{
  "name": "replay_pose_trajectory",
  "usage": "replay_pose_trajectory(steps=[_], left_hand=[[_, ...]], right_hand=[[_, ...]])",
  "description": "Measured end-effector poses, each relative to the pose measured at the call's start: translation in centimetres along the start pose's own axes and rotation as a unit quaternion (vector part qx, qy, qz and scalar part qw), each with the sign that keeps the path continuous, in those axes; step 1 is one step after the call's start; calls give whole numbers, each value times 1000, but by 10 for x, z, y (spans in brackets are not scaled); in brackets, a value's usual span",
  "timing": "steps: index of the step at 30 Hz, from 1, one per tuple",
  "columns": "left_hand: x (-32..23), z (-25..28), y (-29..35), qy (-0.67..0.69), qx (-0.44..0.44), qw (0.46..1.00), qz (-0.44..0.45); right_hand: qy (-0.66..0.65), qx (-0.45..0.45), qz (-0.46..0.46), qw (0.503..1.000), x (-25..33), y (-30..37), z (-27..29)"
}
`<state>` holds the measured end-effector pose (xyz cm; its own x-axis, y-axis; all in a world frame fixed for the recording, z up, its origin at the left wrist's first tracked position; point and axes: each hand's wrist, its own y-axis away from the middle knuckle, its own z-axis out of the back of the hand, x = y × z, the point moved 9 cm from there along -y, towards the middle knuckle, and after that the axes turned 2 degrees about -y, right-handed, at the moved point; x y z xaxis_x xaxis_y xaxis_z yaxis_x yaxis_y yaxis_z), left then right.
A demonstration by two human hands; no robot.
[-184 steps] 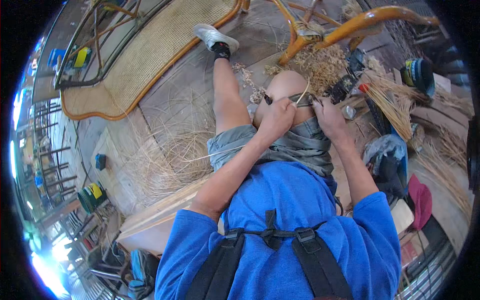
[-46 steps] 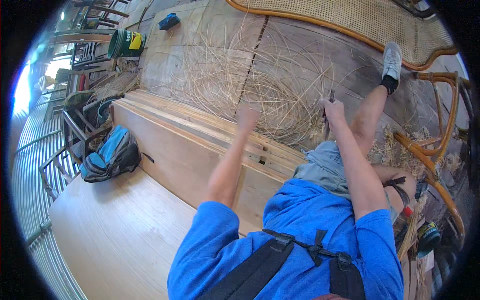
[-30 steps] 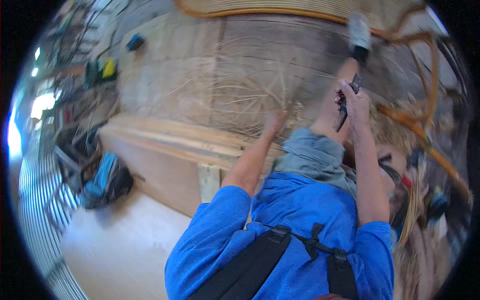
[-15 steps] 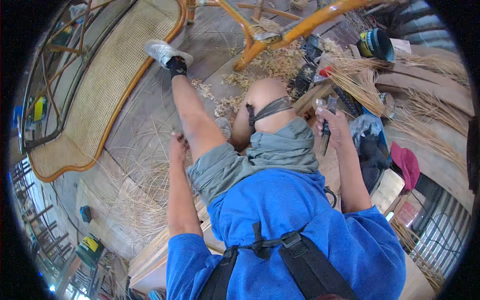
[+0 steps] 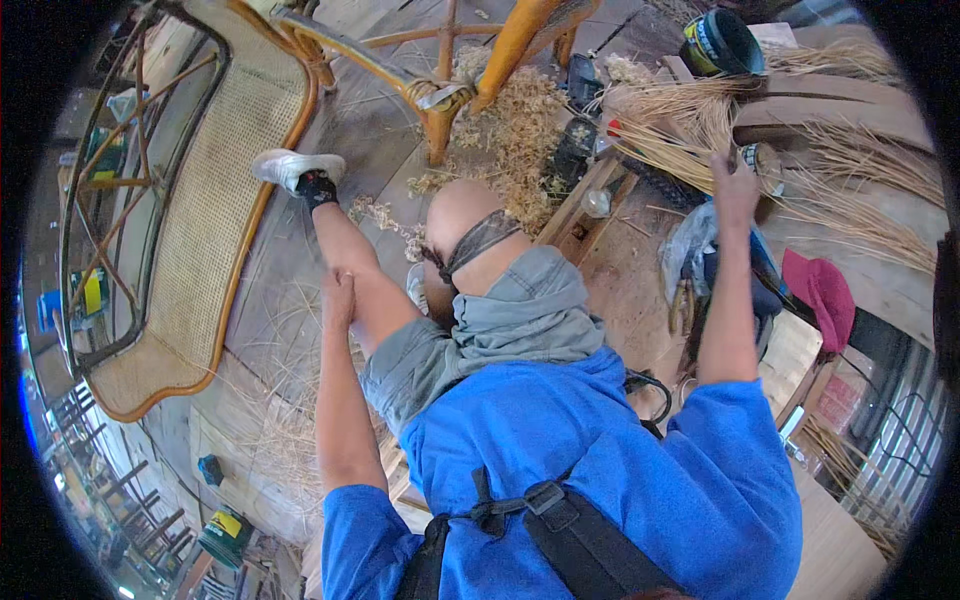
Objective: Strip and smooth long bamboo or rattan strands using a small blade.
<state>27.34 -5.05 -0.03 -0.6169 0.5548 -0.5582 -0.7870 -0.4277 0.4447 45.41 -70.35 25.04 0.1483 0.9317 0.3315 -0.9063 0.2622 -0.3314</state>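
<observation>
Nearest are a blue shirt (image 5: 590, 430) crossed by black straps (image 5: 585, 535) and grey-green shorts (image 5: 525, 310). A dark cloth (image 5: 485, 240) is tied around the bent right knee. The left hand (image 5: 340, 295) is at the left leg (image 5: 365, 285), below the knee. The right hand (image 5: 737, 187) reaches out to the right, by one end of a bundle of pale cane strips (image 5: 665, 150) lying on the right side. At this size I cannot tell how far either hand is open or what it has hold of, though a small dark tip shows at the right fingers.

Below the right hand are a clear plastic bag (image 5: 688, 248) and, to its right, a red cap (image 5: 820, 298). Loose strips (image 5: 270, 420) are strewn at the left. Farther out are curly shavings (image 5: 520, 135), an orange-brown chair frame (image 5: 437, 110), a woven cane panel (image 5: 215, 210) and a tipped dark green bucket (image 5: 722, 45).
</observation>
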Motion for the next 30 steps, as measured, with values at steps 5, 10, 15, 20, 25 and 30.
replay_pose_trajectory(steps=[5, 10, 15, 20, 25, 30], left_hand=[[27, 8, 4, 106, -49, 990, 76], [0, 18, 18, 11, 50, 991, 125], [13, 16, 15, -101, -25, 994, -14], [-7, 4, 27, -220, -41, 973, -57], [-126, -26, 70, -262, -82, 936, -219], [-192, -61, 122, 126, 8, 968, -215]], right_hand=[[143, 162, -17, 976, -55, -48, -21], [224, 242, 42, 943, -80, -46, -58], [184, 159, 92, 966, -68, -44, -56], [165, 158, 132, 964, -41, -37, -47], [105, 286, 19, 952, 46, 13, -28], [-357, 432, 53, 826, 142, 132, -95]])
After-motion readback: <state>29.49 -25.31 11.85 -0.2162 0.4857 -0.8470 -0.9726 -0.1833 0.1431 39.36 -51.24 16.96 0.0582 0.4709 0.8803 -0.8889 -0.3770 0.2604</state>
